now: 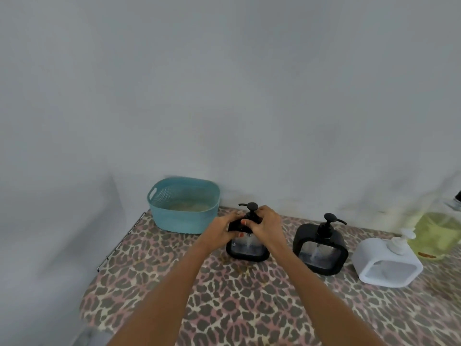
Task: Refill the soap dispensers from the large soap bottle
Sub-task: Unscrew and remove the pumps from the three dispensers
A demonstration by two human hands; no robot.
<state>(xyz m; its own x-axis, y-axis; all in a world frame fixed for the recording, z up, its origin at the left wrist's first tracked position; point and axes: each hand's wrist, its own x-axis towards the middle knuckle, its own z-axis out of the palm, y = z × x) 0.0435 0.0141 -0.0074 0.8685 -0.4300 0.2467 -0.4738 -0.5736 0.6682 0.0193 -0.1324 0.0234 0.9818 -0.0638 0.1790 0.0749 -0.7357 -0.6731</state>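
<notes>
Five containers, two hands [222, 229] [268, 227], one table [249, 308]
On the table stand two black dispensers [247, 253] [303, 238], one white dispenser [374, 255], one bottle [436, 233] and one basket [179, 216].

Three soap dispensers stand upright in a row. The left black dispenser [248, 248] and the middle black dispenser [320, 248] have clear windows and black pumps. The white dispenser [388, 267] stands on the right. The big bottle [435, 233] of yellow-green soap stands just behind it.
</notes>
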